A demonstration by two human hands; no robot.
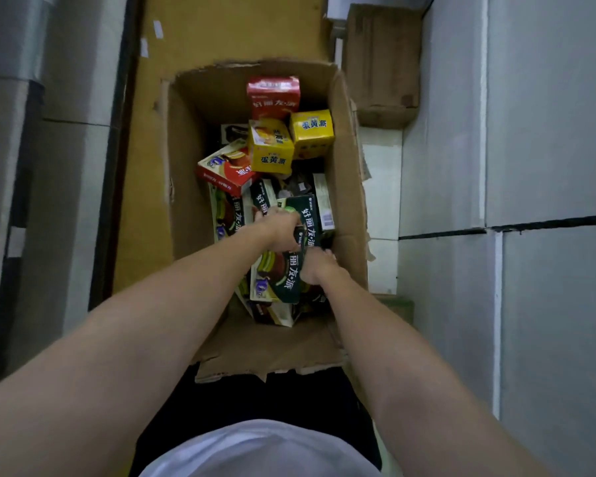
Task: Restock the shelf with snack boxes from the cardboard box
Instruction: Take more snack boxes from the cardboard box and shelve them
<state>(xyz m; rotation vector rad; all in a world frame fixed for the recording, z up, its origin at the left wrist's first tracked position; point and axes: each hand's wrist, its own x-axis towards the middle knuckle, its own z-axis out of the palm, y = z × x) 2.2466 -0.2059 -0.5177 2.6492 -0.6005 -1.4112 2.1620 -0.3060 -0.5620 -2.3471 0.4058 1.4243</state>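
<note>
Grey floor tiles flank the cardboard box, where my left hand and right hand close on dark-green snack boxes near its right wall; loose neighbours could snag and spill.

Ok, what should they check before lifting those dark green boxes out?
1. Both hands on dark green boxes: ok. Left hand and right hand are on the dark green boxes.
2. Firm grip: cannot tell, fingers are partly hidden.
3. Nothing stacked on top: ok.
4. Cardboard box open, flaps clear: ok.
5. Red box leaning nearby could slip: cannot tell.
6. Shelf space ready: cannot tell, no shelf in view.
</note>
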